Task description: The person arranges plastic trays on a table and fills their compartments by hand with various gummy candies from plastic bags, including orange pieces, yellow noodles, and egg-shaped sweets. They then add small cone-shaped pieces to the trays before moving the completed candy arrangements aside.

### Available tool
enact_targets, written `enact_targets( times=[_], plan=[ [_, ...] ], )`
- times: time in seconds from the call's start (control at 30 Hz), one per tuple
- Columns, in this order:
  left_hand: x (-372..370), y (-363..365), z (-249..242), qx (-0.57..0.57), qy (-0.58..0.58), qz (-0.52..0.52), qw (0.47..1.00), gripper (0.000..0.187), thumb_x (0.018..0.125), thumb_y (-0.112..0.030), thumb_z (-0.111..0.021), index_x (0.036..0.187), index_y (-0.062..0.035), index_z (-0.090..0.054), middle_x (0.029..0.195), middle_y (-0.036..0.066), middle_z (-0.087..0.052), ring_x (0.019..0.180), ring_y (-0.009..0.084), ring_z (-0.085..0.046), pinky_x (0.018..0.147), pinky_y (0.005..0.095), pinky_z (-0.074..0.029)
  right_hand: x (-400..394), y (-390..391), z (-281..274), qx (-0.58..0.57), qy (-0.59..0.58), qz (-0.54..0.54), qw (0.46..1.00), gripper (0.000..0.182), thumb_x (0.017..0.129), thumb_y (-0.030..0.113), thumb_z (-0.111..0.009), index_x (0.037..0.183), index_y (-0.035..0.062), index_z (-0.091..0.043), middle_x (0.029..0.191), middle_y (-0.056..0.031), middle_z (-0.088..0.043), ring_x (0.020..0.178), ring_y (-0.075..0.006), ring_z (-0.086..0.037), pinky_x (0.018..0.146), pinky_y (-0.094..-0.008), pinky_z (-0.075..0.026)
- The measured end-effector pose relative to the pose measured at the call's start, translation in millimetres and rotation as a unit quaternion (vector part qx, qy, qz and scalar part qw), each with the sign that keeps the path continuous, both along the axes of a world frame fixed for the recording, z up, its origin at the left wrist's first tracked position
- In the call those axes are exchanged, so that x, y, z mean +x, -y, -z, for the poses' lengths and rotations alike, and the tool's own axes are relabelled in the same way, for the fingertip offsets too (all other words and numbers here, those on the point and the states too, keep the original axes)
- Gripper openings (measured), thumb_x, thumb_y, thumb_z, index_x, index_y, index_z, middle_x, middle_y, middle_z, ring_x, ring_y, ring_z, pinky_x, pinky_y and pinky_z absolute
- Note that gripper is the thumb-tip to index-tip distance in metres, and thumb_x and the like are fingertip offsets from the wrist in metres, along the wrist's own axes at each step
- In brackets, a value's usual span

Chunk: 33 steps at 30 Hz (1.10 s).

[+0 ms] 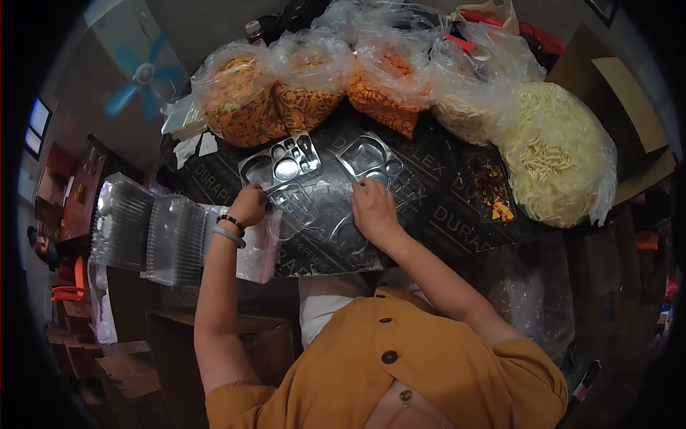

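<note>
Two clear plastic compartment trays lie on the black table, their clear lids folded out toward me. At the near edge of the left tray (287, 169), my left hand (248, 205), with bracelets on the wrist, has its fingers closed on the rim. The left lid (296, 202) lies just beside those fingers. My right hand (374, 207) is curled over the near edge of the right tray (366, 156), its fingers pinched on the rim. Below it, the right lid (349, 232) is partly covered by the hand. No food shows in either tray.
Open bags of orange snacks (239, 107), more orange pieces (386, 100) and pale sticks (550, 157) line the back. Nested plastic trays (175, 239) stand at left. Dark crumbs (489, 182) lie at right, by a cardboard box (643, 107). A blue fan (144, 74) stands behind.
</note>
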<state>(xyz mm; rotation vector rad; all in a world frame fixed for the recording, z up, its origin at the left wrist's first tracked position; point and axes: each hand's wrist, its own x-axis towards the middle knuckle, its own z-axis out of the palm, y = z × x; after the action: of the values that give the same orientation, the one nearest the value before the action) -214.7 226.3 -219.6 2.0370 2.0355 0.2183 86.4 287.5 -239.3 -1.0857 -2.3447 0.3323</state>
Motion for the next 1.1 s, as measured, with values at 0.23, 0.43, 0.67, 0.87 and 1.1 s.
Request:
enact_targets(
  times=[0.23,0.43,0.67,0.87,1.1],
  plan=[
    [-12.4,1.3,9.8,-0.017,-0.024,-0.006,1.0,0.011,0.073,-0.001,-0.051,0.073,0.0038,-0.06,0.116,0.028,-0.052,0.117,0.0427,-0.043,0.094,0.0402,-0.04,-50.1,-12.9,-3.2,0.029,0.057,-0.009,0.998,0.029,0.082,0.023,-0.058,0.096,-0.0024,-0.061,0.139,-0.0246,-0.029,0.133,-0.0404,-0.02,0.103,-0.0551,-0.021],
    [-2.9,1.4,1.0,0.013,0.033,-0.04,0.999,0.01,0.073,0.0,-0.051,0.074,0.0057,-0.059,0.126,0.03,-0.043,0.122,0.0416,-0.039,0.097,0.042,-0.037,-20.4,5.7,1.3,-0.003,0.123,-0.01,0.992,0.027,0.08,0.022,-0.059,0.094,-0.0007,-0.063,0.14,-0.0241,-0.028,0.133,-0.0421,-0.019,0.103,-0.0621,-0.011],
    [41.9,-22.1,8.7,0.127,-0.043,0.008,0.991,0.013,0.073,-0.003,-0.053,0.077,0.0035,-0.063,0.125,0.025,-0.045,0.115,0.0406,-0.043,0.095,0.0413,-0.038,-24.0,-7.1,4.9,0.025,0.05,0.016,0.998,0.058,0.078,0.021,-0.058,0.129,0.0026,-0.04,0.14,-0.0265,-0.026,0.133,-0.0439,-0.014,0.102,-0.0644,-0.005],
    [49.9,-27.3,25.2,0.078,0.007,-0.036,0.996,0.025,0.073,-0.005,-0.05,0.096,-0.0019,-0.061,0.125,0.017,-0.047,0.124,0.0386,-0.036,0.099,0.057,-0.026,-13.5,-64.7,17.5,-0.009,0.104,-0.012,0.994,0.043,0.079,0.008,-0.05,0.121,0.0029,-0.046,0.125,-0.0113,-0.049,0.127,-0.0322,-0.035,0.105,-0.0601,-0.01],
    [93.9,-25.4,27.0,0.121,0.04,-0.028,0.991,0.05,0.083,-0.025,-0.053,0.128,-0.0043,-0.042,0.132,0.018,-0.042,0.128,0.0351,-0.033,0.103,0.0549,-0.019,55.5,-102.2,4.0,0.088,0.075,-0.223,0.968,0.034,0.065,0.017,-0.074,0.097,0.0098,-0.062,0.095,-0.0049,-0.063,0.11,-0.0211,-0.053,0.105,-0.0516,-0.023]
  ],
)
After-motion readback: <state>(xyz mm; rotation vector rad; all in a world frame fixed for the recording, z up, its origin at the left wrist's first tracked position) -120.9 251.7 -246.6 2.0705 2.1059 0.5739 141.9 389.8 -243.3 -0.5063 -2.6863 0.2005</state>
